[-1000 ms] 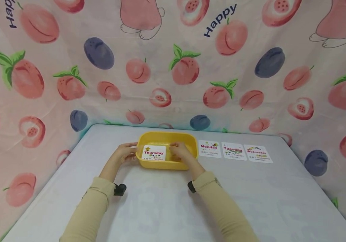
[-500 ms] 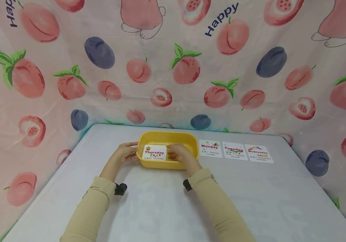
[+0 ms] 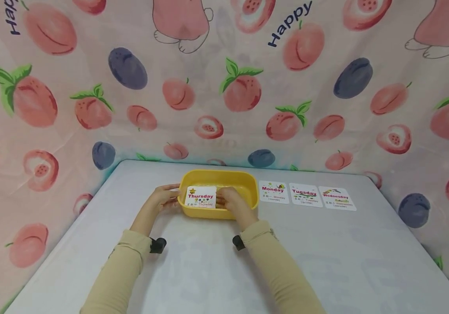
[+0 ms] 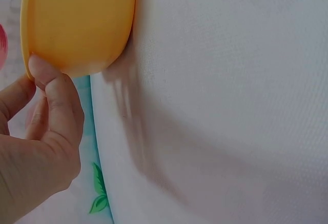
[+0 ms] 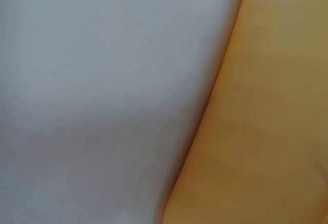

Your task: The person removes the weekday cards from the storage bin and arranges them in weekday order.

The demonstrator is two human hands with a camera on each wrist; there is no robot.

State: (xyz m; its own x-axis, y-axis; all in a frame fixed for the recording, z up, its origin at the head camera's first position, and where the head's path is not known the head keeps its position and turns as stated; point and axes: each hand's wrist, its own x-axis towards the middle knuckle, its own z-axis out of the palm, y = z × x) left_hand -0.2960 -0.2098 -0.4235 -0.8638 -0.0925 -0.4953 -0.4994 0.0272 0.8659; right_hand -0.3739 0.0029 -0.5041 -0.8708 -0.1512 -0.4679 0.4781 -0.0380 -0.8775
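Note:
In the head view a yellow plastic basin (image 3: 218,213) stands on the table, with a white "Thursday" card (image 3: 200,196) inside it at the left. My left hand (image 3: 162,199) pinches the basin's left rim; in the left wrist view the thumb (image 4: 43,69) presses on the outer wall. My right hand (image 3: 232,203) reaches into the basin, its curled fingers pinching the card's right edge. Its fingertips are partly hidden. The right wrist view shows the basin's yellow wall (image 5: 266,106) and none of the hand.
Right of the basin lie a "Monday" card (image 3: 274,192), a "Tuesday" card (image 3: 306,195) and a "Wednesday" card (image 3: 337,198) in a row. A fruit-print cloth (image 3: 216,96) hangs behind the white table (image 3: 200,270).
My right hand has moved left from the basin's right part to the Thursday card and taken its right edge. The card has risen slightly. My left hand stays at the rim.

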